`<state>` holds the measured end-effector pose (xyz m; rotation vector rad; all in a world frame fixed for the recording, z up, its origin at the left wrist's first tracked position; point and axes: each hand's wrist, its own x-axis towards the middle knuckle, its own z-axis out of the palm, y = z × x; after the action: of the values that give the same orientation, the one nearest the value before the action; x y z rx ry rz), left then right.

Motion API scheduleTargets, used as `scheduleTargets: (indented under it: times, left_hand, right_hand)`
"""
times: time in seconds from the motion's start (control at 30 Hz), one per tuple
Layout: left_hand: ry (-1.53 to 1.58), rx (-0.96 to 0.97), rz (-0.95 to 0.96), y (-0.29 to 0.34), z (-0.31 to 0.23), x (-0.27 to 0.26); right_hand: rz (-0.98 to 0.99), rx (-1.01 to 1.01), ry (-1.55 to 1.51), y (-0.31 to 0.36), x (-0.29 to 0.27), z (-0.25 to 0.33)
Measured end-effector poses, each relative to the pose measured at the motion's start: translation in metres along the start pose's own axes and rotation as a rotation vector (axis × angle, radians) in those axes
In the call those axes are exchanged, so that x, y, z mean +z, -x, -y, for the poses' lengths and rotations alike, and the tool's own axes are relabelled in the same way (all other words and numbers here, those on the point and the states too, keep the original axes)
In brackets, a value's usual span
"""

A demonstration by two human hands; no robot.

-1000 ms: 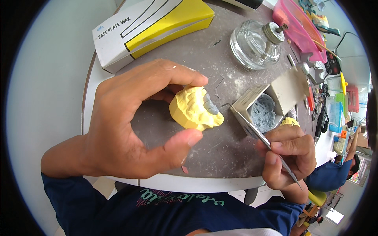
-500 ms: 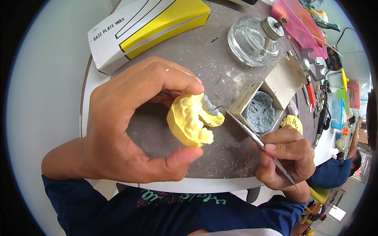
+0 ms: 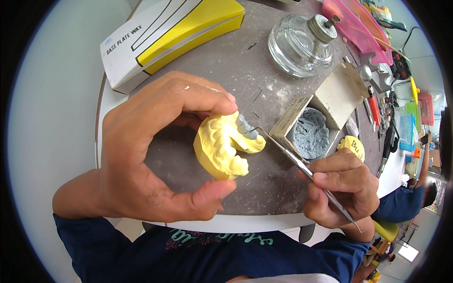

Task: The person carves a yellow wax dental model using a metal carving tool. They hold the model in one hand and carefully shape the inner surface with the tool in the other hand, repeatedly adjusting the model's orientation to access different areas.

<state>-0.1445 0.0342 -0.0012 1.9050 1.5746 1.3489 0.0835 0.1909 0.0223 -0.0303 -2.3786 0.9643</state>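
Note:
Between thumb and fingers, my left hand [image 3: 155, 146] grips a yellow dental cast [image 3: 214, 148] of a jaw with teeth. Blue-grey wax [image 3: 245, 126] covers a stretch of the cast's far right side. My right hand [image 3: 344, 188] holds a slim metal wax carver [image 3: 302, 165] like a pen. Its bent tip is at the wax; whether it presses in or only touches, I cannot tell. Just right of the cast, an open carton [image 3: 295, 115] contains a mass of blue-grey wax [image 3: 310, 134] with a scooped, rough surface.
A glass spirit lamp [image 3: 302, 47] stands beyond the carton. At the far left lies a white and yellow wax box [image 3: 174, 42]. A pink basket [image 3: 358, 28], a yellow plaster piece [image 3: 351, 147] and several tools lie to the right. Another person [image 3: 406, 200] is at the far right.
The cast has turned slightly in my left hand, showing more of its tooth row. The carver's tip stays by the wax. The whole view has shifted a little.

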Motion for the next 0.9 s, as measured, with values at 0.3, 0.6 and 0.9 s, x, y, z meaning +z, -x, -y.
scheduleTargets:
  times: [0.3,0.6,0.9]
  left_hand:
    - [-0.008,0.014,-0.013,0.0006,0.0020,0.0003]
    - [-0.008,0.009,-0.010,0.0006,0.0018,0.0000]
    - [-0.015,0.025,-0.003,0.0002,0.0023,0.0000]
  right_hand:
    - [-0.009,0.024,0.005,-0.0004,0.0008,0.0028]
    - [-0.009,0.027,0.005,0.0000,0.0014,0.0025]
    - [-0.007,0.029,0.000,-0.0017,0.0021,0.0033]
